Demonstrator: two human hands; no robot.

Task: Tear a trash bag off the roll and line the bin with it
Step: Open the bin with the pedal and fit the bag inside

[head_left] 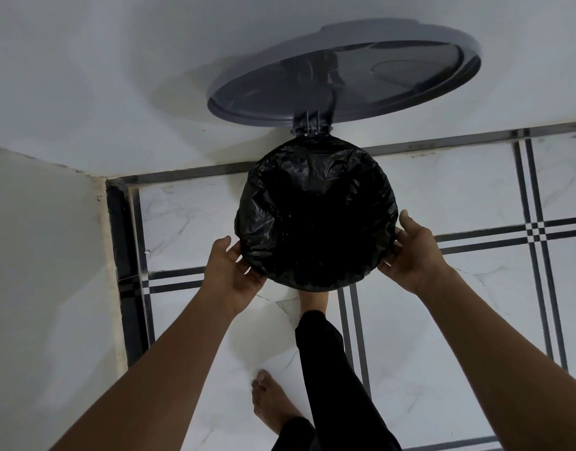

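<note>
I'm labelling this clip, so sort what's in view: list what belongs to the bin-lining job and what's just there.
Part of the job:
- black trash bag, stretched over the bin's mouth
- grey bin lid, swung open against the wall
- left hand and right hand, at the bag's near edge on either side

Just there:
- tiled floor
- white wall
- bare foot

Both arms stretched forward; left hand (229,271) and right hand (413,255) cupped inward, fingers (407,222) spread loosely.

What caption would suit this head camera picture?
Both hands, left hand and right hand, fit a black trash bag over the bin, lid open.
</note>
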